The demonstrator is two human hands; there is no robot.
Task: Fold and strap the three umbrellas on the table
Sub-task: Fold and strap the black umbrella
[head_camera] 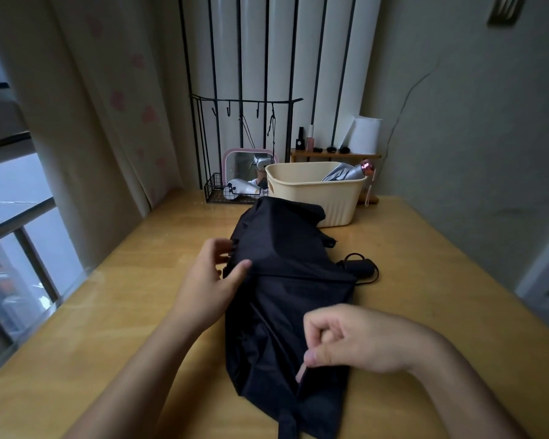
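We start with the wooden table (pixel 425 248), and sprawled down its middle lies the black umbrella (pixel 282 242), its canopy collapsed but loose, running from the cream basket (pixel 314 191) back towards us. In that basket leans a silver umbrella (pixel 343 173) with a pink knob, already bundled by the look of it. Now the hands, set apart: our left hand (pixel 213 280) pinches the canopy's left edge near the rib tips, while our right hand (pixel 355 337) curls in and nips a fold nearer us. We judge this fabric light, limp and slick, over thin ribs that could bend, so grip along the ribs and gather the pleats one way. A black handle (pixel 358 269) with a wrist loop pokes out on the right; whose it is, we cannot tell.
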